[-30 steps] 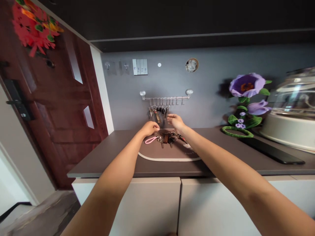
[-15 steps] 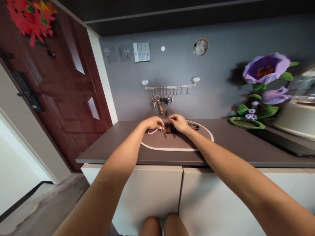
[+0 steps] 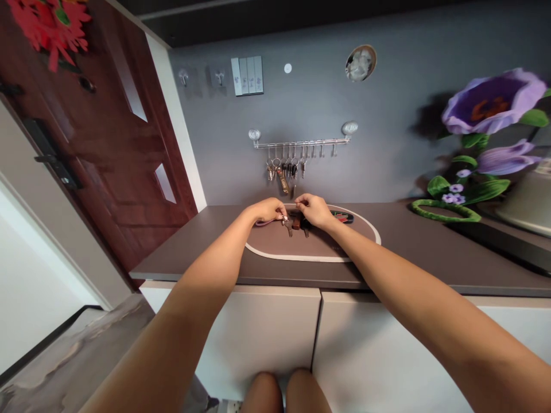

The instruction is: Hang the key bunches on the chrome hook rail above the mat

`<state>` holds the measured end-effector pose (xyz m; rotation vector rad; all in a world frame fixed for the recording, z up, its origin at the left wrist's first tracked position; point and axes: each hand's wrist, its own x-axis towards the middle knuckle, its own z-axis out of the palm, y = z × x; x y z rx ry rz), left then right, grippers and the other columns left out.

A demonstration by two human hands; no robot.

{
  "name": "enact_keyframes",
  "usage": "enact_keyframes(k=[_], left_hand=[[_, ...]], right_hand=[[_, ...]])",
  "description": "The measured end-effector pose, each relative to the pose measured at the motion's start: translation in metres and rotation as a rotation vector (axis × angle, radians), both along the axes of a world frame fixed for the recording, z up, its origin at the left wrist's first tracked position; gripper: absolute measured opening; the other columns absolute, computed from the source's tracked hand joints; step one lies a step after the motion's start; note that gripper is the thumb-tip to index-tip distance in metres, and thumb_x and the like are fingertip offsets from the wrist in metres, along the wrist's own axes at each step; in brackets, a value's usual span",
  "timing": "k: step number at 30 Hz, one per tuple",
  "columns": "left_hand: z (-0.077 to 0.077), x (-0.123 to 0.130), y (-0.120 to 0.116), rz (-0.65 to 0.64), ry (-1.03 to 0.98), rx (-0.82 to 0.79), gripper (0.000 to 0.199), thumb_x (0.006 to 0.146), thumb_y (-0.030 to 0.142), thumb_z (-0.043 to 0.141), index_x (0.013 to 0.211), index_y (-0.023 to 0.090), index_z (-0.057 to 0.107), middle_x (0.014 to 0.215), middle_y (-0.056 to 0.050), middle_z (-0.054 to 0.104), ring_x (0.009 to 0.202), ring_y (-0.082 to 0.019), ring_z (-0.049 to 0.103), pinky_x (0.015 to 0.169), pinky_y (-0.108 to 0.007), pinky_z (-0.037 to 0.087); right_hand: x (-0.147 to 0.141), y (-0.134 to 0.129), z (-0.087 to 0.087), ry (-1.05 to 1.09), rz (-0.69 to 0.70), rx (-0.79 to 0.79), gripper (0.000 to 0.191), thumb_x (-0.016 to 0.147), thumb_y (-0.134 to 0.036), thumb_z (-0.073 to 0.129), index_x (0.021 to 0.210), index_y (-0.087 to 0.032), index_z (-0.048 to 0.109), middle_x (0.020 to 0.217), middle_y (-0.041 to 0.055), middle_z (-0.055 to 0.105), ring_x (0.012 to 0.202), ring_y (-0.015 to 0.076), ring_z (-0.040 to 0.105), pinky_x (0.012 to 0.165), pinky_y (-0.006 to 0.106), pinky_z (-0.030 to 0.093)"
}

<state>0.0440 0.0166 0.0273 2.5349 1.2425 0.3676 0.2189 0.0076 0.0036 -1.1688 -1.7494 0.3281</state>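
Over the brown oval mat (image 3: 279, 248), my left hand (image 3: 269, 211) pinches a ring with metal keys (image 3: 288, 226), and a pink strap lies beneath its fingers. Close by on the right, my right hand (image 3: 313, 211) has its fingertips pressed together; what they hold, if anything, is too small to name. A small brown item (image 3: 297, 223) and another key (image 3: 306, 233) sit between and below the hands. Partly behind my right wrist is a dark item with red and green (image 3: 343, 217).
Key bunches (image 3: 282, 172) hang from a wall hook rail (image 3: 303, 143) behind the hands. Purple fabric flowers (image 3: 493, 106) with a green base ring (image 3: 445, 211) and a black flat object (image 3: 503, 246) are at the right. A dark red door (image 3: 116, 132) is at the left.
The view has shifted slightly, with the wall and flowers higher in the picture. The keys at my left hand hang more spread out; both hands stay close together over the mat.
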Motion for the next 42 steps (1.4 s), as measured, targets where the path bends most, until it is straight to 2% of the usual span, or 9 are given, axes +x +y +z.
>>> enact_keyframes(k=[8,13,16,21,29,33,36,38,42], left_hand=[[-0.002,-0.002,0.005,0.054,-0.248,-0.061,0.021,0.069,0.008,0.048,0.086,0.011,0.061,0.072,-0.004,0.063,0.060,-0.009,0.054,0.059,-0.019,0.040],[0.003,0.002,-0.001,0.083,-0.436,-0.066,0.018,0.071,0.005,0.048,0.084,0.010,0.060,0.069,-0.002,0.061,0.057,-0.007,0.051,0.057,-0.019,0.040],[0.008,0.004,-0.009,0.080,-0.548,-0.112,0.017,0.074,0.006,0.049,0.086,0.010,0.059,0.068,-0.002,0.059,0.052,-0.005,0.048,0.051,-0.017,0.038],[0.011,0.005,-0.014,0.043,-0.674,-0.147,0.018,0.077,0.011,0.051,0.094,0.011,0.057,0.069,-0.003,0.060,0.037,-0.001,0.037,0.040,-0.017,0.029],[0.012,0.006,-0.012,-0.029,-0.771,-0.106,0.019,0.076,0.017,0.053,0.093,0.012,0.057,0.046,0.005,0.046,0.032,-0.003,0.033,0.038,-0.018,0.026],[0.013,0.009,-0.012,-0.039,-0.795,-0.032,0.017,0.072,0.015,0.055,0.088,0.013,0.060,0.059,0.002,0.056,0.041,-0.003,0.039,0.046,-0.019,0.034],[0.013,0.010,-0.008,-0.070,-0.780,0.083,0.021,0.067,0.009,0.057,0.087,0.013,0.061,0.078,-0.002,0.061,0.064,-0.008,0.052,0.064,-0.023,0.042],[0.012,0.010,-0.005,-0.078,-0.767,0.142,0.027,0.065,0.006,0.057,0.090,0.014,0.061,0.085,-0.003,0.061,0.077,-0.010,0.053,0.073,-0.025,0.042],[0.010,0.011,-0.001,-0.053,-0.754,0.193,0.036,0.064,0.008,0.059,0.099,0.013,0.058,0.086,-0.004,0.059,0.079,-0.011,0.052,0.077,-0.026,0.042]], right_hand=[[-0.001,-0.001,0.002,0.049,0.030,-0.004,0.014,0.064,-0.008,0.059,0.069,-0.020,0.063,0.070,0.0001,0.063,0.072,0.0139,0.055,0.081,0.028,0.039],[-0.001,-0.002,0.002,0.045,0.042,-0.002,0.013,0.065,-0.010,0.060,0.071,-0.020,0.064,0.072,-0.0002,0.063,0.070,0.0136,0.054,0.081,0.028,0.039],[-0.002,-0.004,0.003,0.081,0.053,-0.004,0.012,0.065,-0.013,0.060,0.073,-0.021,0.064,0.072,-0.0008,0.063,0.071,0.0134,0.054,0.080,0.027,0.039],[-0.003,-0.008,0.006,-0.001,0.052,0.033,0.013,0.075,-0.026,0.052,0.078,-0.021,0.063,0.077,0.0004,0.064,0.073,0.0142,0.055,0.077,0.026,0.039],[-0.001,-0.004,0.005,0.040,0.089,0.027,0.024,0.076,-0.037,0.047,0.080,-0.018,0.061,0.077,0.0009,0.063,0.071,0.0137,0.054,0.070,0.025,0.039],[0.000,-0.001,0.005,0.128,0.120,0.024,0.027,0.073,-0.040,0.050,0.078,-0.016,0.060,0.075,0.0013,0.061,0.068,0.0129,0.052,0.067,0.025,0.039],[0.000,-0.001,0.007,0.182,0.142,0.030,0.027,0.072,-0.041,0.051,0.076,-0.016,0.058,0.072,0.0009,0.059,0.066,0.0121,0.050,0.065,0.025,0.038],[0.000,-0.001,0.008,0.195,0.154,0.047,0.026,0.072,-0.040,0.051,0.076,-0.016,0.056,0.070,0.0004,0.057,0.064,0.0115,0.049,0.064,0.024,0.038],[0.001,-0.002,0.009,0.147,0.139,0.128,0.023,0.074,-0.038,0.048,0.075,-0.016,0.054,0.070,0.0000,0.055,0.064,0.0113,0.047,0.064,0.024,0.037]])
